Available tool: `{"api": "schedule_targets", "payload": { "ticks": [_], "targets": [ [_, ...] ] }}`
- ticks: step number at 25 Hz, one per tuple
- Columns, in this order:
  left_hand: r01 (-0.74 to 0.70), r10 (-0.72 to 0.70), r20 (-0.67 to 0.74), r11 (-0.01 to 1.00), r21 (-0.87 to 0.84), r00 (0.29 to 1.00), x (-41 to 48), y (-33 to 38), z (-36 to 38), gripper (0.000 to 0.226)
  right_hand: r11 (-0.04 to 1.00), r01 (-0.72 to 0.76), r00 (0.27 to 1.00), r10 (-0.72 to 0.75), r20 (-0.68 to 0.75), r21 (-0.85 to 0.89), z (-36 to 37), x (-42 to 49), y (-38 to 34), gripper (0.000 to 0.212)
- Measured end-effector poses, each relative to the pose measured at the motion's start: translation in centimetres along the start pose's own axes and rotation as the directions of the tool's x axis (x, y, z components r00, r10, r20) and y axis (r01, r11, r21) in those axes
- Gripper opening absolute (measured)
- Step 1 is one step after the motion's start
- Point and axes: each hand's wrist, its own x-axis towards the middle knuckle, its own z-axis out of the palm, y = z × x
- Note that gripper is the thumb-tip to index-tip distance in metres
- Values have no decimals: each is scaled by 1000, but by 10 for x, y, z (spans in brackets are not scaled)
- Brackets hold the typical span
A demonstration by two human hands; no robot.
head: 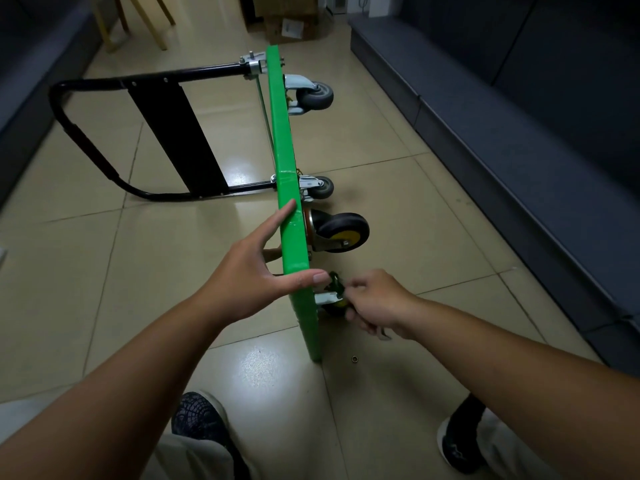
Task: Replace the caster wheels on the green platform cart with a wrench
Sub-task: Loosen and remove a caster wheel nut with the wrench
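Left grip (249, 282) on one cart (282, 133), right grip (377, 303) with one wrench (385, 335), four casters (343, 232)

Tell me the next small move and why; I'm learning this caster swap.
Probably turn the wrench on the nearest caster: the right hand holds it there, the left hand steadies the tipped cart, and one small nut already lies loose.
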Motion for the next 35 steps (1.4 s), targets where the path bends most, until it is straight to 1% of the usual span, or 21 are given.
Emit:
{"api": "schedule_targets", "payload": {
  "ticks": [1, 3, 5, 7, 11, 15, 19, 21, 23, 25, 26, 27, 29, 31, 33, 35],
  "targets": [
    [0, 0, 1, 1000, -1, 1000, 0, 0, 0, 110, 995, 35, 999, -34, -13, 90, 4, -4, -15, 24],
    [3, -3, 2, 1000, -3, 1000, 0, -1, 0, 109, 982, 77, 997, -73, -31, 171, 8, -12, -37, 29],
    [2, -2, 2, 1000, -2, 1000, 0, -2, 0, 108, 977, 78, 997, -73, -34, 200, 10, -17, -47, 33],
    [-1, 0, 5, 1000, 5, 1000, 0, -2, -1, 109, 969, 78, 997, -81, 3, 235, 12, -19, -49, 34],
    [-7, 6, 6, 999, 32, 1000, 0, -4, -1, 110, 947, 161, 976, -194, 95, 278, 14, -19, -44, 26],
    [-21, 21, -2, 999, 28, 1000, -1, -6, -2, 107, 937, 254, 947, -291, 134, 242, 18, -17, -30, 26],
    [-12, 12, 6, 998, 65, 1000, 0, -7, -2, 107, 918, 369, 923, -380, 57, 144, 29, -10, -12, 31],
    [-4, 3, 12, 997, 76, 1000, 0, -7, -3, 107, 892, 422, 901, -432, 31, 162, 37, -9, -4, 35],
    [-8, 7, 17, 997, 74, 1000, 0, -7, -4, 108, 874, 442, 893, -450, -5, 201, 43, -11, -2, 36],
    [-29, 28, 14, 996, 80, 1000, 1, -7, -5, 108, 881, 397, 915, -400, -42, 256, 41, -11, -8, 32],
    [-33, 32, 15, 997, 76, 999, 1, -7, -5, 108, 890, 349, 935, -353, -43, 294, 36, -10, -13, 28],
    [-30, 29, 14, 997, 65, 999, 2, -6, -5, 109, 894, 281, 956, -293, -20, 348, 29, -7, -19, 26],
    [-31, 31, 15, 998, 53, 999, 3, -4, -5, 110, 880, 105, 985, -155, 72, 464, 15, -4, -34, 28],
    [-41, 40, 22, 997, 67, 999, 4, -3, -4, 111, 839, -17, 987, -72, 142, 543, 7, -4, -48, 19],
    [-45, 44, 19, 996, 76, 999, 3, -2, -3, 110, 836, -56, 981, -57, 187, 547, 4, -4, -57, 20],
    [-53, 52, 15, 996, 78, 999, 2, -2, -2, 110, 886, -48, 972, -65, 226, 462, 2, -4, -64, 18]
  ]
}}
